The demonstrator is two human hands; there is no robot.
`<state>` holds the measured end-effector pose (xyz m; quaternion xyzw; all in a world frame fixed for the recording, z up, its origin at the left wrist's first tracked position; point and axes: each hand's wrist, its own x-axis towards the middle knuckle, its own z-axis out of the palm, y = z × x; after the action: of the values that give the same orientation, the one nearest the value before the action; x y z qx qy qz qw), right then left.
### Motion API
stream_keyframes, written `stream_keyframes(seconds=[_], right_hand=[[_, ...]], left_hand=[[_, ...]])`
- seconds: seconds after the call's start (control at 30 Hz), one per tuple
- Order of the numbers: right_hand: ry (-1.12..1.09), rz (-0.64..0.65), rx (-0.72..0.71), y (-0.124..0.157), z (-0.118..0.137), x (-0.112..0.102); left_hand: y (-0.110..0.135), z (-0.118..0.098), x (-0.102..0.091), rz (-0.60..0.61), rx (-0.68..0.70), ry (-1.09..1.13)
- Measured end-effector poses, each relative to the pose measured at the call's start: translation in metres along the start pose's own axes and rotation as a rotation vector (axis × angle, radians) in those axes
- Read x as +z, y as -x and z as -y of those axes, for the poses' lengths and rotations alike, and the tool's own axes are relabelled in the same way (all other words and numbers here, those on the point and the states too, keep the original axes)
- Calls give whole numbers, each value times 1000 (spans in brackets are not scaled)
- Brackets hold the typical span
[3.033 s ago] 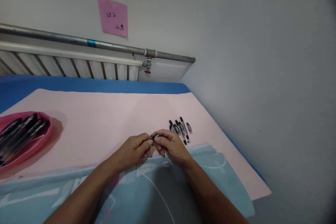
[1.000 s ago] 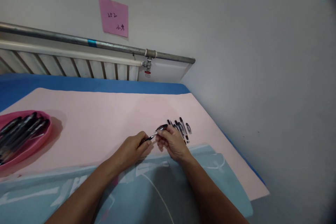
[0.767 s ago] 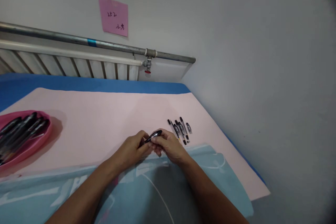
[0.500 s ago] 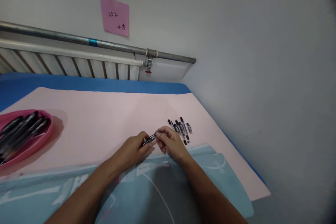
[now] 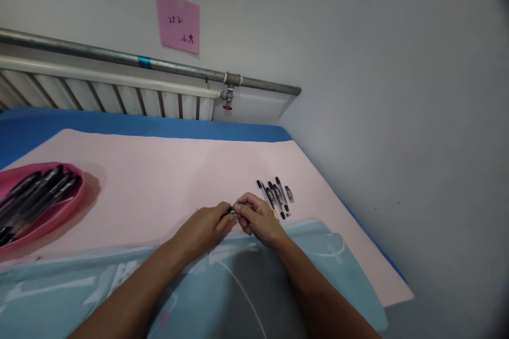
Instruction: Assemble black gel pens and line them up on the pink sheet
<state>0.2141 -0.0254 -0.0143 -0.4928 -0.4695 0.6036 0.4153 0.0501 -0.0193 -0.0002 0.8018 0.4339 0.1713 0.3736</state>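
My left hand (image 5: 204,226) is closed around a dark pen (image 5: 229,212), most of it covered by the fingers. At the pen's right end, my right hand (image 5: 257,218) makes a pinch; its fingertips meet the pen, and whether a small part sits between them is hidden. Just beyond my right hand lies a loose group of black and clear pens and caps (image 5: 277,194) on the pink sheet (image 5: 167,175). Over on the left, a pink basket (image 5: 77,197) holds several black pens (image 5: 40,196).
A light blue patterned cloth (image 5: 334,254) covers the near edge. Behind the blue surface (image 5: 159,128) run a radiator (image 5: 131,99) and a metal pipe (image 5: 103,57) with a red-handled valve (image 5: 227,107). A grey wall (image 5: 397,116) borders the right side.
My left hand has slid toward the right hand along the pen, so less of the pen shows. The view has shifted slightly; the loose pens and basket stay in place.
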Motion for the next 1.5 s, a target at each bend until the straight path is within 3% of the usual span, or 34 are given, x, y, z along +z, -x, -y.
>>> stream_keyframes(seconds=[0.37, 0.57, 0.7, 0.8, 0.9, 1.03, 1.17, 1.27, 1.37, 1.5], right_hand=[[84, -56, 3, 3, 6, 14], [112, -139, -73, 4, 11, 17], [153, -173, -19, 2, 14, 15], [238, -170, 6, 5, 17, 17], [321, -146, 3, 6, 16, 17], [377, -103, -21, 4, 11, 14], [413, -121, -81, 5, 9, 12], [491, -145, -163, 8, 9, 12], [680, -205, -317, 5, 9, 1], [927, -558, -393, 3, 14, -32]], left_hand=[[0, 3, -2, -26, 29, -68], [0, 13, -25, -225, 32, -252], [6, 37, -62, -541, -60, -335], [24, 60, -99, -786, -179, -422], [50, 84, -132, -991, -452, -555], [82, 107, -154, -1064, -777, -666], [93, 112, -153, -981, -963, -709], [86, 111, -145, -988, -874, -736], [66, 108, -129, -1087, -591, -776], [33, 90, -89, -927, -153, -653]])
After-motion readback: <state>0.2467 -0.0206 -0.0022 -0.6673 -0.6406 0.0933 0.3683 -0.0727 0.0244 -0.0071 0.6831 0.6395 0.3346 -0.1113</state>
